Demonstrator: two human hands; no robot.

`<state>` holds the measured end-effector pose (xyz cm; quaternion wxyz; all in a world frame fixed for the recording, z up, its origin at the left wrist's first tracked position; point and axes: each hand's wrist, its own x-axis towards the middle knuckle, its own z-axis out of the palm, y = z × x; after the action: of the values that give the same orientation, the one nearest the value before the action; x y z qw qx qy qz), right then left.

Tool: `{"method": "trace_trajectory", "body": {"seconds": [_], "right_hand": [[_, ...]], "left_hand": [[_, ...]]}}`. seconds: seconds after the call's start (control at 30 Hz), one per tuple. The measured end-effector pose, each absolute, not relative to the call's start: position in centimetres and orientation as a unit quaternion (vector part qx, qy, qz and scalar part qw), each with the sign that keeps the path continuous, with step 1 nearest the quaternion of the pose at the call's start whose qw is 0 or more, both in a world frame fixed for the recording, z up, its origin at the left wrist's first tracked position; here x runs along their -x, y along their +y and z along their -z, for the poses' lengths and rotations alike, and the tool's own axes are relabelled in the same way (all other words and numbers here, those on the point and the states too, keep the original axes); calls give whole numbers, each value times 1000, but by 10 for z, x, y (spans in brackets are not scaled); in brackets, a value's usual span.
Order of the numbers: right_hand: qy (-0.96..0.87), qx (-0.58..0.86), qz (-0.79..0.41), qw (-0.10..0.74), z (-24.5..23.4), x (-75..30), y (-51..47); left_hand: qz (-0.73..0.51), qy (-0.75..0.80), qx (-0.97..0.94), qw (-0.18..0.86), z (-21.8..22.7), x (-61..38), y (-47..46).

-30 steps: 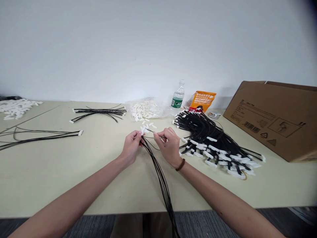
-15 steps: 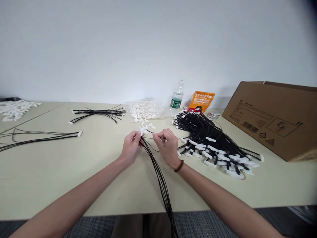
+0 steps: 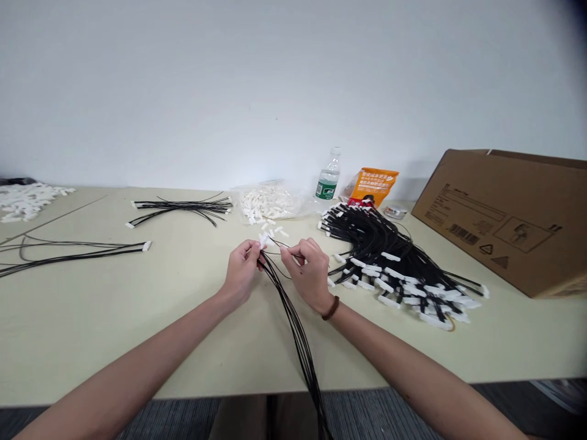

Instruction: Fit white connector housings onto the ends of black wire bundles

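Note:
My left hand [image 3: 244, 269] pinches a white plastic connector [image 3: 263, 241] at the end of a bundle of black wires [image 3: 293, 324]. From there the bundle hangs over the table's front edge. Just to the right, my right hand [image 3: 308, 269] is closed with thumb and forefinger on a single thin black wire [image 3: 288, 246]. A few loose white connectors [image 3: 279, 231] lie right behind the hands. Whether the wire's tip touches the connector is too small to tell.
Behind stands a clear bag of white connectors [image 3: 268, 203], with a water bottle [image 3: 328, 176] and orange packet [image 3: 372, 186] nearby. A heap of finished-looking wire harnesses [image 3: 389, 256] and a cardboard box [image 3: 504, 226] fill the right. More black wires [image 3: 183, 208] and white connectors [image 3: 32, 198] lie left.
My right hand has shifted very slightly left, toward the connector, with the wire in its fingers. My left hand keeps its hold on the connector.

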<state>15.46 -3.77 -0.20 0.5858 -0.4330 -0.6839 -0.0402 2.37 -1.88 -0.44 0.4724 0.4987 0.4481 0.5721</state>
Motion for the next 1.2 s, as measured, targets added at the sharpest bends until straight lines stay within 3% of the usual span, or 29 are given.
{"method": "trace_trajectory", "body": {"seconds": [1.2], "right_hand": [[-689, 425, 52, 584, 1, -157, -38]], "left_hand": [[-568, 453, -497, 475, 7, -24, -18]]}}
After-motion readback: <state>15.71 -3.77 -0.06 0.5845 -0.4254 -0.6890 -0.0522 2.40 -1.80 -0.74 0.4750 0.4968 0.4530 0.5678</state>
